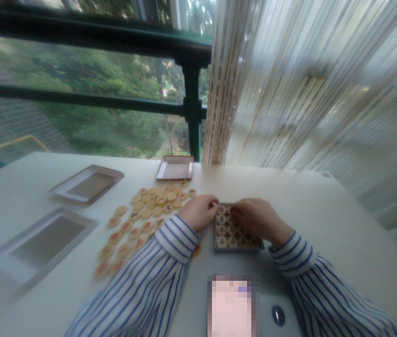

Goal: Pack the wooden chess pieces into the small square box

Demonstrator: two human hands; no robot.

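A small square box (237, 244) filled with round wooden game pieces lies on the white table in front of me. My left hand (200, 211) is curled at the box's left top corner, fingers closed on a piece with a red mark. My right hand (259, 219) rests over the box's right side, fingers bent down onto the pieces in it. Many loose wooden discs (145, 215) with red or black marks are spread on the table left of my left hand. Both arms wear blue-striped white sleeves.
Three shallow trays or lids lie on the table: one at the back centre (175, 168), one at the back left (88, 184), one at the near left (40, 248). A pixelated rectangle (232, 306) lies near me. A window railing and a striped curtain (306, 79) stand behind.
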